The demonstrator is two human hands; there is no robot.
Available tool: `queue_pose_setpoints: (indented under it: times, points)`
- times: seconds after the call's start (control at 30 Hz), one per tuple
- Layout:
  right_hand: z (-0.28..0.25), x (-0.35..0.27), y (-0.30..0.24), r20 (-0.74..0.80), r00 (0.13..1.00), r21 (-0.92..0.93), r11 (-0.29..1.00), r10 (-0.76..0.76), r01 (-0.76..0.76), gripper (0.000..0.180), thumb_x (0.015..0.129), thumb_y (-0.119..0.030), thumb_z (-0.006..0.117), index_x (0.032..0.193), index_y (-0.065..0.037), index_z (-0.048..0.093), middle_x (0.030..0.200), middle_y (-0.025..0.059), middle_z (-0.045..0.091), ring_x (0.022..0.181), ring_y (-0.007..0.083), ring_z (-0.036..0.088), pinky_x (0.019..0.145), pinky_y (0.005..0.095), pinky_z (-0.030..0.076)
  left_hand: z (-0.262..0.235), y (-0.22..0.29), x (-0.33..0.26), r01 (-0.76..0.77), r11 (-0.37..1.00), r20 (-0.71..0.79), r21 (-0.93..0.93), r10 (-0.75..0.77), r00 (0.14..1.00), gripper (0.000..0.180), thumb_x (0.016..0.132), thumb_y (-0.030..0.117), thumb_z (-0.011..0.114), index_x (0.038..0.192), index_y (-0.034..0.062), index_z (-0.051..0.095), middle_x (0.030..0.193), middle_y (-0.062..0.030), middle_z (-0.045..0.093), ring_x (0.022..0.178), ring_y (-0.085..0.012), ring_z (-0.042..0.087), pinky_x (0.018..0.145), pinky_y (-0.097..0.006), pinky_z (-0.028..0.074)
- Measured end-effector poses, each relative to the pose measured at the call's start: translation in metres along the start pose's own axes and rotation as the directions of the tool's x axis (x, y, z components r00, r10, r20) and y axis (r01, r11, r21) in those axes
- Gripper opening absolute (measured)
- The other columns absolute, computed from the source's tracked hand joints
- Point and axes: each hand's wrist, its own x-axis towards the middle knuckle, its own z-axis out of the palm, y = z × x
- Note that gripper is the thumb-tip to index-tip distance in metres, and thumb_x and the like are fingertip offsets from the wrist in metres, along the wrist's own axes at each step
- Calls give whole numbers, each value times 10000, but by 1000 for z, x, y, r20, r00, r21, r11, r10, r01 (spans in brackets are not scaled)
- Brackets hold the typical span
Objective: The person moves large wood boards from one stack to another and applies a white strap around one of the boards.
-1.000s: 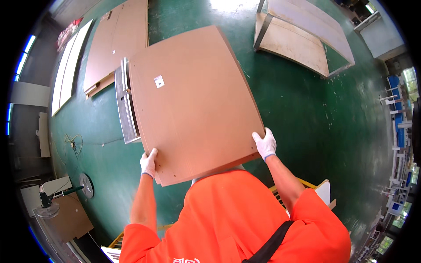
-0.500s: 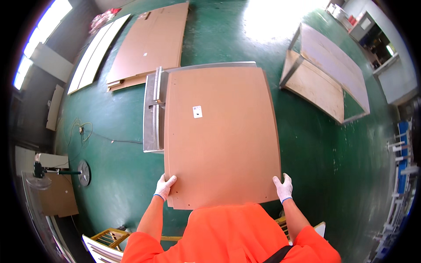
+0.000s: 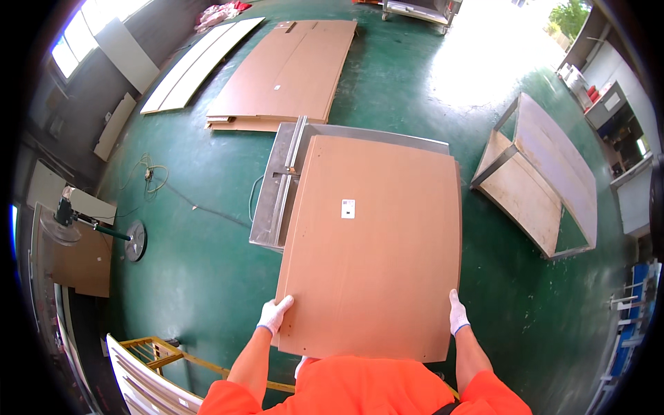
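A large brown flat panel [image 3: 377, 263] with a small white label spans the space before me, another layer showing along its left edge. Its far part lies over a grey metal-topped work table [image 3: 277, 200] with a rail along the left side. On the near left edge, my left hand [image 3: 274, 315], in a white glove, is closed with the thumb on top and the fingers hidden beneath. My right hand [image 3: 458, 315], gloved too, holds the near right edge, its thumb up against the side and most of its fingers out of sight.
Brown panels [image 3: 290, 72] are stacked on the green floor ahead, beside long white boards [image 3: 200, 66]. A metal-framed table lies tipped on its side [image 3: 539, 173] at right. At left are a standing fan [image 3: 104, 228] and a cable [image 3: 149, 176]; a yellow frame [image 3: 155, 356] stands near left.
The view has swung, so the surroundings sit shifted in the picture. The panel's near edge appears closer to my body. Both hands keep to its side edges, the right thumb now nearer the panel's side.
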Motion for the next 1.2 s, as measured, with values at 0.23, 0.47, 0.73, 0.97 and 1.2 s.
queue_pose_setpoints:
  times: [0.23,0.47,0.73,0.97,1.2]
  points:
    - [39,-56,13,45,999,71,997,5,-8,738,992,-574,567,1396,43,541,1406,147,580,1278,248,548,1097,404,424,-40,-39,-7,-21,1000,-49,-6,20,999,616,857,388,797,1232,-77,644,1100,-144,723,940,-231,699,853,-366,569]
    - [46,-59,28,59,998,14,1000,7,-8,686,1018,-545,538,1370,43,563,1346,145,615,1241,241,569,1079,379,430,-54,-29,9,14,995,-66,103,-7,998,732,915,488,710,1298,-125,597,1199,-173,688,1085,-223,646,958,-344,502]
    - [62,101,-116,-152,874,-375,845,-462,382,799,1029,-639,389,1356,69,564,1382,207,608,1297,305,551,1109,372,398,-84,-81,39,5,995,-47,103,0,999,731,969,487,616,1320,-152,564,1237,-158,656,1124,-194,590,983,-337,471]
    - [122,236,-237,90,996,407,913,-19,-20,766,946,-688,540,1199,19,694,1179,187,710,1054,288,669,902,422,525,-84,-63,15,62,991,-71,119,-54,996,729,946,496,632,1304,-135,562,1194,-126,657,1083,-197,598,963,-338,482]
    - [106,318,-231,-268,953,780,548,-142,302,126,1004,-181,627,987,-61,592,863,87,638,781,294,650,731,459,558,-80,-45,16,101,991,20,89,-103,994,777,902,533,686,1317,-111,556,1178,-115,665,1071,-193,617,949,-350,506]
